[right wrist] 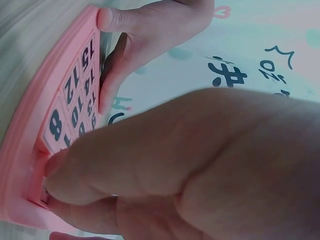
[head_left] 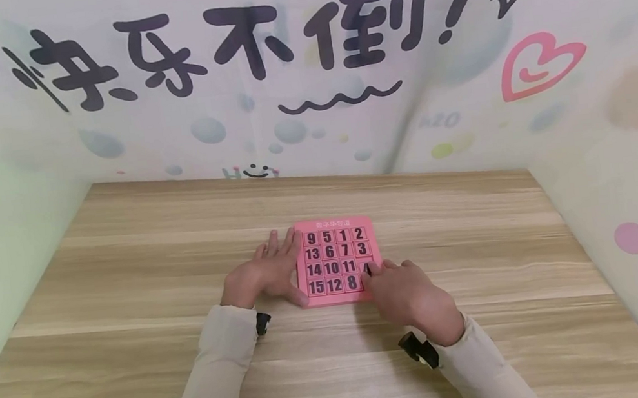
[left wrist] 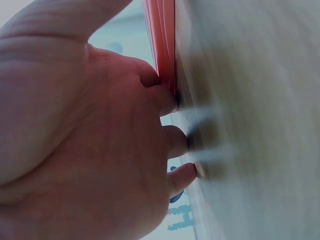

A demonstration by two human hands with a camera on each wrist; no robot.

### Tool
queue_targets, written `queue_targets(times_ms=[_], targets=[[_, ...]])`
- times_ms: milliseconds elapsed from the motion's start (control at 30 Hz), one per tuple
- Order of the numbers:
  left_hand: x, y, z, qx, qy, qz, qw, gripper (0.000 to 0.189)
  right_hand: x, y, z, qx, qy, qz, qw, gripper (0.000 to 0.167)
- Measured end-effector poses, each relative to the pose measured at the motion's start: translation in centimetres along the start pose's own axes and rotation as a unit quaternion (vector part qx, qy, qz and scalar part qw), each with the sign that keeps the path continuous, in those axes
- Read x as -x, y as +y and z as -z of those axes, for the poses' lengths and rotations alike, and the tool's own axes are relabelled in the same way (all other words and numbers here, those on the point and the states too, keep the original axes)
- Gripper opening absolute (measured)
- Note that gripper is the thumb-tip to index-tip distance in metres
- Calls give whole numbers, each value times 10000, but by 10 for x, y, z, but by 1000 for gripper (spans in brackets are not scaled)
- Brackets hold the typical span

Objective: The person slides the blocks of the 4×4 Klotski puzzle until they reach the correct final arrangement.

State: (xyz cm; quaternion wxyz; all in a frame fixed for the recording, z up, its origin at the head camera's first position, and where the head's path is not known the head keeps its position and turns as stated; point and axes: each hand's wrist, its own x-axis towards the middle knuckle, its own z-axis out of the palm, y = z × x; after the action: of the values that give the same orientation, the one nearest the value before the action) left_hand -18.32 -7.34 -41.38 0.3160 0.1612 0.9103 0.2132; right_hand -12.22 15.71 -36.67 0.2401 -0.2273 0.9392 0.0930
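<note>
A pink sliding number puzzle lies flat on the table, its black-numbered square tiles set in a raised frame. Along its left side rests my left hand, fingers spread and straight. The left thumb is at the near left corner, and fingertips touch the side edge and tabletop in the left wrist view. My right hand reaches in from the right. Its thumb presses at the number 4 tile, partly covering it, with the index finger close beside. The gap below that tile is partly hidden by the hand.
The wood-grain table spreads around the puzzle. Behind it stands a white backdrop with large black characters and drawings, and pale walls close in the left and right sides. Each wrist wears a dark strap.
</note>
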Motion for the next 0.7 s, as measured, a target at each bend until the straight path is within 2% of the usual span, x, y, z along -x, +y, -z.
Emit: queue_targets(times_ms=[467, 700], targets=[[2, 0, 1, 8, 0, -31, 10000, 130, -7, 8, -1, -58, 131, 84, 9999, 46], [1, -1, 0, 10, 12, -56, 10000, 131, -6, 10, 0, -343, 17, 2, 9994, 47]])
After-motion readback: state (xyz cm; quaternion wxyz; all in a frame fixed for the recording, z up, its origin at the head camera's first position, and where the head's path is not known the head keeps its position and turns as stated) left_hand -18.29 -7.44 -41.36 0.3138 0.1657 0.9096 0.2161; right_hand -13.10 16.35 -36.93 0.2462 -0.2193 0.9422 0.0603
